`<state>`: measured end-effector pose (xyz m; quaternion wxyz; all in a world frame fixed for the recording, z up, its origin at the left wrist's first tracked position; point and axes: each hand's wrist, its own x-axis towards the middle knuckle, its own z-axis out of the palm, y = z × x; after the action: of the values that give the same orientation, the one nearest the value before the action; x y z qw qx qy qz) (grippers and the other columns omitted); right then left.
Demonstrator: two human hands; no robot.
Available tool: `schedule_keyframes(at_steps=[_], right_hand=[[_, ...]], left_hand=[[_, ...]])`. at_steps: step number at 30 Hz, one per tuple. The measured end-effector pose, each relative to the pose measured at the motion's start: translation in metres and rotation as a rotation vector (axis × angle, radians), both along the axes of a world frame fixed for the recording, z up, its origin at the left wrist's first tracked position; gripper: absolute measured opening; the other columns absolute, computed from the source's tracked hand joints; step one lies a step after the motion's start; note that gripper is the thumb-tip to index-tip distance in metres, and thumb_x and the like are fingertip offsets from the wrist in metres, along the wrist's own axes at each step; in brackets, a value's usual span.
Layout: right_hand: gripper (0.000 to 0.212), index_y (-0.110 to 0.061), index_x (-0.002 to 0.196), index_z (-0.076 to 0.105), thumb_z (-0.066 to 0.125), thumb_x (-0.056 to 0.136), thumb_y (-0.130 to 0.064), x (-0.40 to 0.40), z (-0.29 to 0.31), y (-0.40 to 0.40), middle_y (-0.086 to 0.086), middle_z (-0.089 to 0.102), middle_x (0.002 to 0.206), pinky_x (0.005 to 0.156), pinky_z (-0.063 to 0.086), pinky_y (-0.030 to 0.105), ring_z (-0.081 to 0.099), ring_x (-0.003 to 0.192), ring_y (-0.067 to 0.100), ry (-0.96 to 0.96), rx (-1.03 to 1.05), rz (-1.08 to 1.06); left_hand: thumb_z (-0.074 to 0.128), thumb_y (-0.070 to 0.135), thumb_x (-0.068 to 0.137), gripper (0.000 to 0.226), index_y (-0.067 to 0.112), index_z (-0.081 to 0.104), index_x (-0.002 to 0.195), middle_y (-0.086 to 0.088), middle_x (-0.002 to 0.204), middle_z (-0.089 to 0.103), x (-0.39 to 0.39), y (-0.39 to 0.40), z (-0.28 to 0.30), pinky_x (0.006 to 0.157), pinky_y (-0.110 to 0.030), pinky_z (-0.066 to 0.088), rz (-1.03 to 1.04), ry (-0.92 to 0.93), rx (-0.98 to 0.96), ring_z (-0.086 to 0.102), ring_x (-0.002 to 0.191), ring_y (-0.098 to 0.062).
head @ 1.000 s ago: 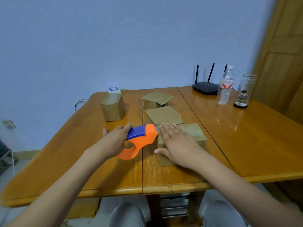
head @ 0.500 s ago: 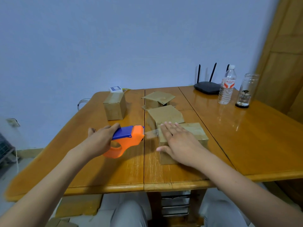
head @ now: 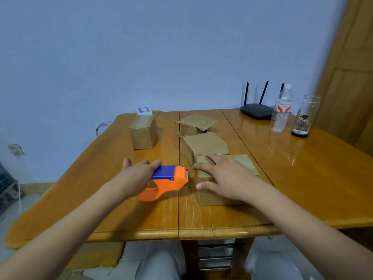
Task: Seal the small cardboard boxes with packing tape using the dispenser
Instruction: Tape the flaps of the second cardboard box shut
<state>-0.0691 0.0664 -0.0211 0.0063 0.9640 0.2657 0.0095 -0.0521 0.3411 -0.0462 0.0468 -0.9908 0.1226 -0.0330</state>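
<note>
A wooden table [head: 302, 178] with a glossy orange-brown top fills the middle of the scene, split by 2 seams running near to far. At its far right stands a black router [head: 256, 111] with 3 upright antennas. Just right of it is a clear plastic water bottle [head: 281, 110] with a white cap and red-and-white label, then a glass jar [head: 305, 116] on a dark base. A small blue-and-white box [head: 143, 111] lies at the far left edge. A pale blue wall [head: 141, 57] rises behind, and a wooden door [head: 351, 77] stands at the right.
</note>
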Motion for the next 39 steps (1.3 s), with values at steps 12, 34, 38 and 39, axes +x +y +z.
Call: schedule_keyframes(at_steps=[12, 34, 38, 39], right_hand=[[0.060, -0.043, 0.140, 0.046, 0.061, 0.087, -0.067, 0.018, 0.011, 0.001, 0.012, 0.027, 0.158, 0.111, 0.034, 0.038, 0.029, 0.144, 0.028, 0.132, 0.067, 0.075], [0.056, -0.045, 0.141, 0.045, 0.054, 0.090, -0.069, 0.015, 0.005, 0.003, 0.013, 0.028, 0.153, 0.115, 0.029, 0.040, 0.028, 0.144, 0.030, 0.099, 0.064, 0.067], [0.057, -0.042, 0.140, 0.047, 0.053, 0.090, -0.069, 0.015, 0.005, 0.004, 0.013, 0.028, 0.152, 0.115, 0.031, 0.041, 0.030, 0.143, 0.031, 0.100, 0.058, 0.064], [0.056, -0.041, 0.138, 0.048, 0.054, 0.090, -0.069, 0.015, 0.004, 0.004, 0.013, 0.028, 0.152, 0.115, 0.031, 0.042, 0.030, 0.142, 0.031, 0.098, 0.057, 0.067]], left_hand=[[0.048, 0.011, 0.099, 0.037, 0.031, 0.035, 0.128, 0.003, 0.102, 0.052, -0.003, -0.032, 0.030, 0.109, -0.053, 0.021, -0.033, 0.051, 0.224, 0.055, 0.099, -0.021], [0.045, 0.002, 0.099, 0.045, 0.020, 0.043, 0.140, -0.010, 0.133, 0.049, 0.025, -0.102, 0.088, 0.086, -0.047, 0.034, 0.074, 0.161, 0.613, 0.047, 0.122, -0.034], [0.044, 0.003, 0.099, 0.037, 0.019, 0.051, 0.131, -0.005, 0.119, 0.052, 0.031, -0.106, 0.088, 0.085, -0.046, 0.033, 0.087, 0.186, 0.632, 0.048, 0.105, -0.028], [0.044, 0.006, 0.101, 0.033, 0.020, 0.053, 0.130, -0.004, 0.120, 0.053, 0.030, -0.110, 0.081, 0.088, -0.048, 0.034, 0.078, 0.210, 0.660, 0.047, 0.105, -0.027]])
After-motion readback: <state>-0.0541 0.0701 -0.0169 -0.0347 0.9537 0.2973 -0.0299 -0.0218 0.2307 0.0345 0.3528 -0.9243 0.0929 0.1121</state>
